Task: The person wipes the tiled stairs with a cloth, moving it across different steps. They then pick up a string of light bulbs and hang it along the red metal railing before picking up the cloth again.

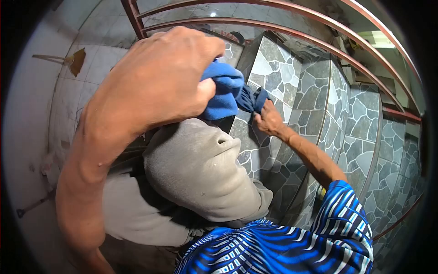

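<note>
A blue cloth (223,86) is stretched between my two hands, bunched at its left end and twisted into a darker, narrow roll toward the right. My left hand (171,73) is large and close to the camera, its fingers closed around the bunched part; most fingertips are hidden behind the cloth. Farther off, my right hand (270,119) grips the twisted end, fingers wrapped round it. Below the cloth is my bent knee in grey trousers (196,164).
Steps (278,68) with a grey stone-pattern tile surface lie in front and to the right. A reddish metal railing (255,22) curves across the top and right. A broom (75,61) lies on pale floor tiles at the upper left, near a white wall (27,105).
</note>
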The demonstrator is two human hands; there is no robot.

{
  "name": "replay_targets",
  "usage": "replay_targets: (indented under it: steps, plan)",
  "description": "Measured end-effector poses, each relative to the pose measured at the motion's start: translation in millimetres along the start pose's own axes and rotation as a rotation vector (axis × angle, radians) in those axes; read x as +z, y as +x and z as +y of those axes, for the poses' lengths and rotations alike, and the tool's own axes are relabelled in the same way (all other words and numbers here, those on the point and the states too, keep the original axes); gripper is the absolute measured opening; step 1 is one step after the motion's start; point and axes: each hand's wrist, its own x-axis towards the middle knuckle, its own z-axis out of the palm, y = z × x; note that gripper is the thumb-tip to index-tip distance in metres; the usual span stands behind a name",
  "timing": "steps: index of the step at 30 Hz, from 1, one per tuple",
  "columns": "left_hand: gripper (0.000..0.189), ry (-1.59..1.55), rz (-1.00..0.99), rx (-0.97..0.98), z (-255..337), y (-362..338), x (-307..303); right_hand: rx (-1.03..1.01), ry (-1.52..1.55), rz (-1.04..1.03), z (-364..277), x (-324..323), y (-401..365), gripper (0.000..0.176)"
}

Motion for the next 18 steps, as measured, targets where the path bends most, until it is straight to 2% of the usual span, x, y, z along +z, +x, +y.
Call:
replay_targets:
  steps: [2, 5, 7, 9, 12, 15, 16, 18]
  plan:
    - [0.034, 0.011, 0.002, 0.012, -1, -2, 0, 0.053, -0.058, 0.107, -41, 9, 11, 0.039]
    - [0.034, 0.013, -0.049, -0.013, 0, -1, -1, 0.288, -0.018, 0.224, -55, 23, 52, 0.041]
    - [0.034, 0.018, -0.022, 0.012, 0, 1, 3, 0.364, -0.173, 0.381, -61, 37, 84, 0.048]
    - [0.035, 0.028, -0.019, 0.033, 3, 2, 3, 0.389, -0.170, 0.264, -54, 43, 75, 0.057]
    - [0.037, 0.024, -0.004, 0.039, 2, 1, 2, 0.511, -0.101, 0.422, -24, 37, 35, 0.051]
    - [0.038, 0.009, -0.004, 0.027, -1, -3, -2, 0.715, -0.107, 0.269, -28, 30, 51, 0.048]
    - [0.038, -0.002, -0.010, 0.032, 1, -3, -2, 0.770, -0.157, -0.028, -49, 9, 77, 0.044]
    - [0.038, -0.002, 0.023, 0.069, 1, -1, 2, 0.540, -0.286, 0.199, -58, 26, 97, 0.042]
